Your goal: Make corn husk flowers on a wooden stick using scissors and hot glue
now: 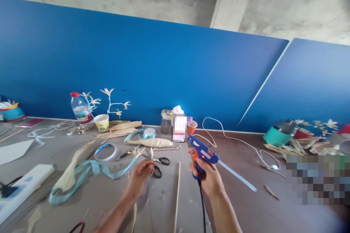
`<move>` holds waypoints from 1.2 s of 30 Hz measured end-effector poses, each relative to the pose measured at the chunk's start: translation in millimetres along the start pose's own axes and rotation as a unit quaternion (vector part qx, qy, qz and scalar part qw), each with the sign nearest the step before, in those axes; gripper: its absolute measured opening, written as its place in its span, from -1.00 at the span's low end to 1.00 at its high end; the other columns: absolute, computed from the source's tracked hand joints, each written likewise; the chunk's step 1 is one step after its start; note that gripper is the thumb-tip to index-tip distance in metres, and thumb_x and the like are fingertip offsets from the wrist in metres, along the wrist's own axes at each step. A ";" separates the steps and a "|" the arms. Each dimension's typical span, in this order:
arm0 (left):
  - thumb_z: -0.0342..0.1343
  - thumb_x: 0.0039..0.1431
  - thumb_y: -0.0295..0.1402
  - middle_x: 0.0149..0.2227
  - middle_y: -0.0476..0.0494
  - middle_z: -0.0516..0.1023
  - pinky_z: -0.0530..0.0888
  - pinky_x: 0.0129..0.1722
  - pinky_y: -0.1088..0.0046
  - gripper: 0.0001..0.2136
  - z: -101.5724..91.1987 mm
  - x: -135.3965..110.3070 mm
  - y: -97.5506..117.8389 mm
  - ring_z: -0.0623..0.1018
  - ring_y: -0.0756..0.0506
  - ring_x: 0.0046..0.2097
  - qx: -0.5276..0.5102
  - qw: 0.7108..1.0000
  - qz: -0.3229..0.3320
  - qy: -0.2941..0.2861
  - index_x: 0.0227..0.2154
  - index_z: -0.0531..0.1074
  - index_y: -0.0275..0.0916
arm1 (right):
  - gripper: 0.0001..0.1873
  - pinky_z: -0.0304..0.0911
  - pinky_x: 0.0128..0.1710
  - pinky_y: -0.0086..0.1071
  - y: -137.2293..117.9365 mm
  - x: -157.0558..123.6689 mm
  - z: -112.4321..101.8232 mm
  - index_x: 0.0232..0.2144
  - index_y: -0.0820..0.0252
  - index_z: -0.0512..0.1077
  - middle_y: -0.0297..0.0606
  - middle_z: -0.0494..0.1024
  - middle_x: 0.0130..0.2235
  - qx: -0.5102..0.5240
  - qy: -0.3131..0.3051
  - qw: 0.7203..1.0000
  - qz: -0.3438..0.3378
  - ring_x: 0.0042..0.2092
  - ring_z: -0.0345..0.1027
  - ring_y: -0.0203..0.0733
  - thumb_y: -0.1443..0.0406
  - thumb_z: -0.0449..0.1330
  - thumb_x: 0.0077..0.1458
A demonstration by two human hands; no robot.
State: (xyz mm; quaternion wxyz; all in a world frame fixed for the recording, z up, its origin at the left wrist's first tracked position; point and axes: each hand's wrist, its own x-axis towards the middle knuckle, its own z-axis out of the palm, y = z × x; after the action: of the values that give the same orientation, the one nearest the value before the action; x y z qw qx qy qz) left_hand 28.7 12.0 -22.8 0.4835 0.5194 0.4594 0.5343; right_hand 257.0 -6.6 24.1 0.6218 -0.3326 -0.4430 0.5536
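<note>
Glue gun (205,154) clamped in right hand (209,176); pale strip (152,154) pinched in left hand (140,175).
Right fingers wrap the gun's handle; its body sits above the grip, nozzle pointing away, glue stick (237,176) protruding rearward. Left thumb and fingertips meet, the strip standing above them, scissors (164,161) just beside.

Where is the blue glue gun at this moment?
In the head view, the blue glue gun is just right of centre, gripped in the right hand, just below the orange cup.
</note>
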 end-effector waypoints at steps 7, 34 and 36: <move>0.14 -0.07 -0.12 -0.59 -0.04 0.39 0.28 -0.44 0.47 -0.72 -1.7 -2.4 4.8 0.36 -0.03 -0.48 0.035 0.999 0.004 -0.001 -0.48 0.49 -0.27 | -0.73 -0.09 -0.61 -0.45 -6.6 -9.3 15.7 -0.30 0.25 0.39 -0.51 0.20 -0.69 -0.100 -0.144 0.980 0.089 -0.67 -0.03 -0.44 0.16 0.20 -0.02; 0.07 0.03 -0.16 -0.51 -0.03 0.40 0.29 -0.41 0.48 -0.77 -2.6 -2.9 -4.2 0.33 -0.02 -0.43 0.065 0.996 0.045 -0.031 -0.46 0.46 -0.23 | -0.61 0.14 -0.41 -0.42 -5.0 -10.5 22.3 -0.38 0.26 0.38 -0.30 0.39 -0.44 -0.288 -0.146 0.939 0.117 -0.40 0.18 -0.27 0.03 0.17 -0.07; 0.09 0.02 -0.17 -0.52 -0.03 0.40 0.28 -0.41 0.49 -0.78 -2.6 -2.9 -3.3 0.32 -0.02 -0.43 0.060 0.997 0.046 -0.029 -0.47 0.46 -0.23 | -0.63 0.14 -0.41 -0.42 -2.8 -10.7 21.7 -0.38 0.25 0.38 -0.30 0.39 -0.45 -0.294 -0.152 0.936 0.117 -0.40 0.19 -0.27 0.04 0.16 -0.05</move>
State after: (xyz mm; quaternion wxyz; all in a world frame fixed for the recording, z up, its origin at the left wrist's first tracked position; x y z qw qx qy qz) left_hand 26.2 9.5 -26.5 0.4397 0.5831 0.4523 0.5119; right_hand 238.2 -19.3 33.1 0.3523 -0.4617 -0.6334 0.5114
